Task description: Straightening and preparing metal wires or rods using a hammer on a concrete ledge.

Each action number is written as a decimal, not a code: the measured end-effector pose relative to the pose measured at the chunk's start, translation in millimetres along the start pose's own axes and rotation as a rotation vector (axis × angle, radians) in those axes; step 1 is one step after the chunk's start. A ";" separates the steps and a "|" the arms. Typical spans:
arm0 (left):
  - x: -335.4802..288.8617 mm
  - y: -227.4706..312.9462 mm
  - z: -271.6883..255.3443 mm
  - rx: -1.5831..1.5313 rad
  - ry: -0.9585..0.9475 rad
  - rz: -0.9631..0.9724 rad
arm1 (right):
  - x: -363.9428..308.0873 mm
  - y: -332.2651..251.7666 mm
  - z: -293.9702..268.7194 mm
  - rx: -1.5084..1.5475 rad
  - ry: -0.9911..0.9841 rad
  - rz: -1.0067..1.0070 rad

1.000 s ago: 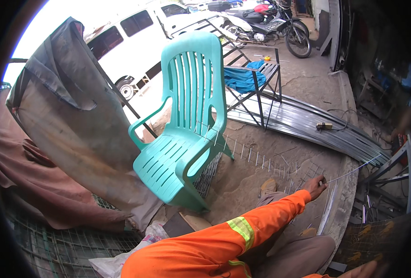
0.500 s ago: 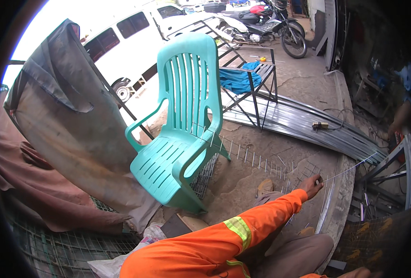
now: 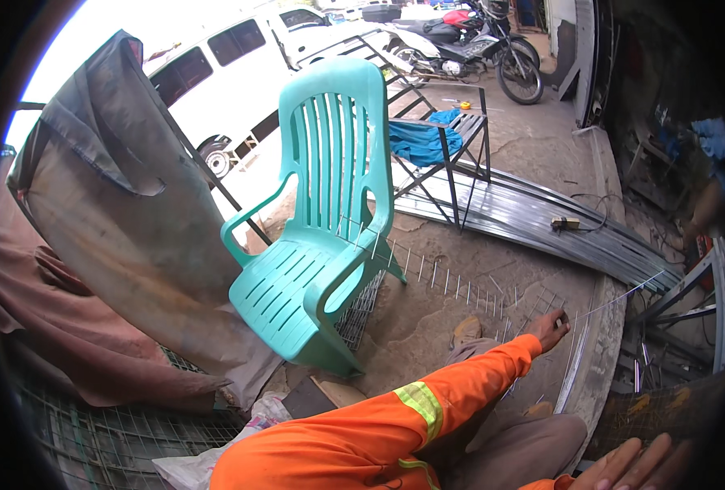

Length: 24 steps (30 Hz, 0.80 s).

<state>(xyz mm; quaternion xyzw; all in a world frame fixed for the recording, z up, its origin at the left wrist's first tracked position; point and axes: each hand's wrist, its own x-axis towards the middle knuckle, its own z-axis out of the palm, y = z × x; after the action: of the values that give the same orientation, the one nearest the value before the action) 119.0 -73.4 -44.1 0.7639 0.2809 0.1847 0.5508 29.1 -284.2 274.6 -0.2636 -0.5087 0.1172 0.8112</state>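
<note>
My left hand [image 3: 551,329], in an orange sleeve with a yellow reflective band, reaches out to the right with its fingers curled. They close on the near end of a narrow strip of wire mesh [image 3: 459,284], though the exact grip is too small to see. The strip runs up and left toward the armrest of a turquoise plastic chair [image 3: 297,282], its short cross wires sticking up. A thin straight wire or cord [image 3: 616,300] stretches from beside that hand to the right. My right hand [image 3: 636,467] is at the lower right edge, fingers extended and holding nothing visible.
Long metal channels [image 3: 526,220] lie on the ground ahead, near a black metal frame with a blue cloth [image 3: 425,143]. Draped tarps [image 3: 134,220] and green wire mesh [image 3: 109,445] are on the left. A metal stand [image 3: 705,286] is at right; motorcycles [image 3: 518,65] stand farther back.
My right hand has risen further into view at the lower right, its fingers now stretched out. My left hand and the wire mesh have barely moved.
</note>
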 end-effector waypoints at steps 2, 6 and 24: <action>-0.5 2.7 9.5 -0.035 -0.034 0.000 | -8.7 21.2 -1.6 0.013 0.136 0.092; 8.6 -1.3 11.2 -0.005 0.020 0.046 | -30.5 67.4 -14.6 -0.055 0.496 0.370; 7.0 10.1 -0.4 0.054 -0.014 -0.065 | -78.0 99.3 -44.0 -0.208 0.543 0.668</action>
<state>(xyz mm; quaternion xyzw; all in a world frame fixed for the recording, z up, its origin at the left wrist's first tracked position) 126.5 -71.0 -34.6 0.7701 0.3069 0.1537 0.5377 40.4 -250.8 145.6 -0.5148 -0.1732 0.2477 0.8022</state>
